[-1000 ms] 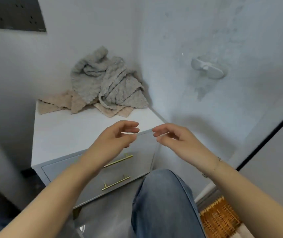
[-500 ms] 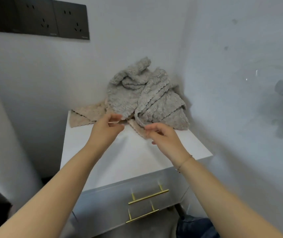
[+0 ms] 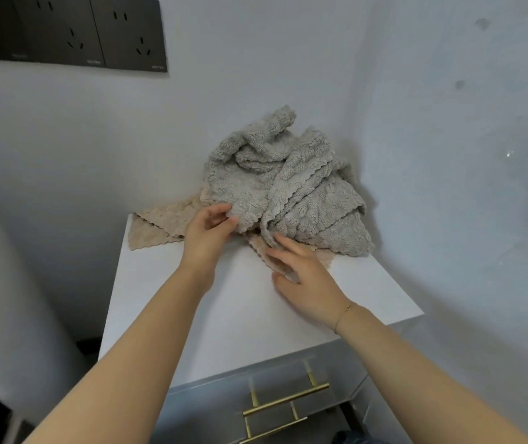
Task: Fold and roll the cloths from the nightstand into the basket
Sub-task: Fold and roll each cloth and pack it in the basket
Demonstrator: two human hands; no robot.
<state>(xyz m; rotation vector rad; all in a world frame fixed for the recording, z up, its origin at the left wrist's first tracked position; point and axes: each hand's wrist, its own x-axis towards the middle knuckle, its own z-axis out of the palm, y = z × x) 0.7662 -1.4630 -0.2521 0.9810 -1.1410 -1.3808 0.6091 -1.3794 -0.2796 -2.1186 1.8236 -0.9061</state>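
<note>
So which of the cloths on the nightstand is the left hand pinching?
The grey cloth, crumpled on top of the pile. The left hand pinches its lower edge, while the beige cloth lies flat underneath, with the right hand on its front corner.

Single view only, head-worn wide-angle, so no overlap with another camera to speak of. Looks forward and steeply down into a room corner, onto the nightstand surface (image 3: 230, 315) from above its front edge. Close range: both forearms enter from the bottom corners and run up toward frame centre. Drawer handles (image 3: 285, 402) sit at the bottom edge, wall sockets (image 3: 64, 30) at top left. Side wall fills the right third. Straight edges bow toward the borders, typical fisheye distortion.
</note>
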